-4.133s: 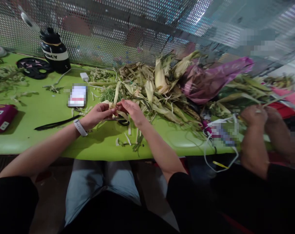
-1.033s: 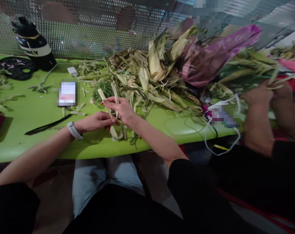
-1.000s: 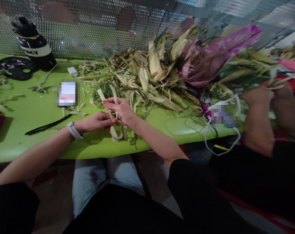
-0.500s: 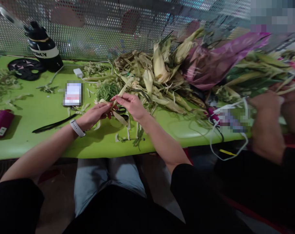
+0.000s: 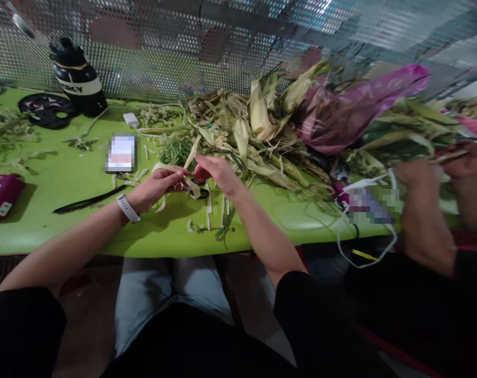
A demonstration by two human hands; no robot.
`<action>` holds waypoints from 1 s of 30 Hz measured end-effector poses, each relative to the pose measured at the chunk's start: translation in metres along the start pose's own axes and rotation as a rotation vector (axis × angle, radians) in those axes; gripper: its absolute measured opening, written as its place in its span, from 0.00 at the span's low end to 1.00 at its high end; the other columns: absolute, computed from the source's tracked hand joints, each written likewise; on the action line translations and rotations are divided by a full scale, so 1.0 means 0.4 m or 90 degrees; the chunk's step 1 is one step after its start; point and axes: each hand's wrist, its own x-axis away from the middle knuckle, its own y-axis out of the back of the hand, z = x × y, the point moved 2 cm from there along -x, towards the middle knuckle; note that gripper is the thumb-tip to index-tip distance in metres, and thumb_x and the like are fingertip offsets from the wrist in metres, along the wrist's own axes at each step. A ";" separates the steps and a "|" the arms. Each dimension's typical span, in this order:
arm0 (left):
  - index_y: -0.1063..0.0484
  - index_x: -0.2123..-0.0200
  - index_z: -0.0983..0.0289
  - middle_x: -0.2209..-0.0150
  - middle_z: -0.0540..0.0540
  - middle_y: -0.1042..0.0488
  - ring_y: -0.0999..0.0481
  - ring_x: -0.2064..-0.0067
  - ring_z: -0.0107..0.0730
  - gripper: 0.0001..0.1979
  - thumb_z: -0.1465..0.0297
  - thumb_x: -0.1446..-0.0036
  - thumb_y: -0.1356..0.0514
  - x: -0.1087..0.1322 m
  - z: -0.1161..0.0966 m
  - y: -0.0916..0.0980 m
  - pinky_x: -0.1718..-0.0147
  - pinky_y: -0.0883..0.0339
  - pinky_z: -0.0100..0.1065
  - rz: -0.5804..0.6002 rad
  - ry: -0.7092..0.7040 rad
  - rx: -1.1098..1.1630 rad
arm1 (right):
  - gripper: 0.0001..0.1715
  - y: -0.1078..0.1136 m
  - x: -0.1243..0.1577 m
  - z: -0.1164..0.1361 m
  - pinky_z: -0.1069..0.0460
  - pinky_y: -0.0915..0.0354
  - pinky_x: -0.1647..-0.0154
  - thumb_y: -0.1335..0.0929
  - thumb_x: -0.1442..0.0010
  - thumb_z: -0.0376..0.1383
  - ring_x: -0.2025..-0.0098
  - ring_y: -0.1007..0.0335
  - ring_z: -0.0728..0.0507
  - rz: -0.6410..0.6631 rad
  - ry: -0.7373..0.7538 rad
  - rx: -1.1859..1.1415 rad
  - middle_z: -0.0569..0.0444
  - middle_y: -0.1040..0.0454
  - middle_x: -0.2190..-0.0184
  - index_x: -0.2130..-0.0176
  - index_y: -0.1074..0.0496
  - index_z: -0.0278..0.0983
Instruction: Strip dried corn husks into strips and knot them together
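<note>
My left hand [image 5: 162, 182], with a white band on its wrist, pinches pale corn husk strips [image 5: 193, 189] that hang from its fingertips. Close beside it, my right hand [image 5: 218, 173] has thumb and fingers closed at the same strips, and one pale length sticks up past its fingers. The fingertips nearly meet and partly hide the strips. Just behind the hands lies a tangle of thin green strands [image 5: 175, 150]. A dark, looped object [image 5: 202, 193] shows below the fingers, mostly covered. Cut husk scraps [image 5: 209, 212] lie on the green table [image 5: 144, 236] in front.
Behind and right is a heap of corn husks [image 5: 257, 115] with a purple plastic bag [image 5: 332, 123]. A phone [image 5: 120, 152], a black strap [image 5: 89, 200], a black bottle [image 5: 78, 79] and a magenta box [image 5: 2, 197] are leftward. A co-worker's hands [image 5: 419, 176] are at right, near a white cable [image 5: 340, 236].
My right hand has shifted slightly right and down, its fingers more curled. The upright husk piece has dropped and now leans less far right. The whole view has shifted slightly.
</note>
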 end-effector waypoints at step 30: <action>0.30 0.62 0.65 0.69 0.55 0.22 0.27 0.72 0.24 0.11 0.62 0.38 0.39 0.009 -0.024 -0.002 0.71 0.33 0.29 -0.016 -0.041 -0.002 | 0.19 -0.032 -0.025 -0.036 0.54 0.40 0.71 0.28 0.46 0.50 0.75 0.41 0.52 -0.108 0.087 -0.094 0.61 0.36 0.78 0.72 0.33 0.39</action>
